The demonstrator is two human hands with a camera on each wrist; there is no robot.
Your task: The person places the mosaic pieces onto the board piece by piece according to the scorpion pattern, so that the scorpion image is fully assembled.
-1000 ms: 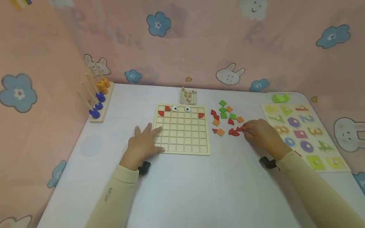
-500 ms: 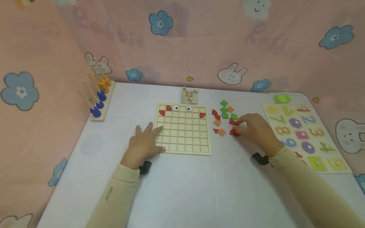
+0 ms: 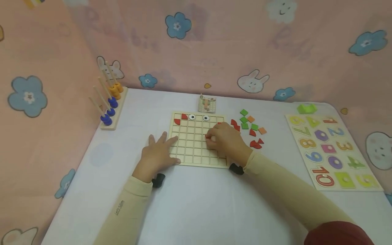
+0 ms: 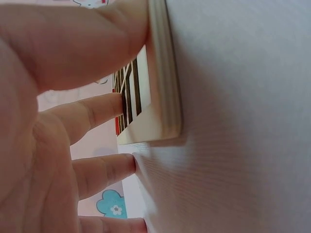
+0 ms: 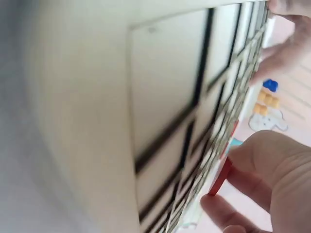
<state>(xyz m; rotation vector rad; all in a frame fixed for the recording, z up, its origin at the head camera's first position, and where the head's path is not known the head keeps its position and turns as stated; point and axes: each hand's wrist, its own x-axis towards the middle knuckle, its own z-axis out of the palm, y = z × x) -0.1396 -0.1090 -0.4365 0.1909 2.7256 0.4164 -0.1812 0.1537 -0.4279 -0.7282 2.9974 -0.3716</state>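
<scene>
My left hand (image 3: pixel 157 156) rests with fingers spread on the left edge of the wooden grid board (image 3: pixel 190 152); thumb and index finger touch the board in the left wrist view. Over the board's right half, my right hand (image 3: pixel 230 141) pinches a small red tile (image 5: pixel 221 175) between thumb and fingers. The tile's full shape is hidden by the fingers. Along the top rows lie red quarter-round tiles (image 3: pixel 177 121) and two round eye pieces (image 3: pixel 192 117). Another red tile near the right edge is mostly covered by my right hand.
Loose green tiles (image 3: pixel 243 119), orange tiles (image 3: pixel 262 130) and red tiles (image 3: pixel 255 145) lie right of the board. A small picture card (image 3: pixel 207 103) stands behind it. A bead stacker (image 3: pixel 113 109) is at left, a number puzzle (image 3: pixel 333 153) at right.
My right hand picked a red tile from the loose pile and moved left with it, over the board. The left hand stayed in place on the board.
</scene>
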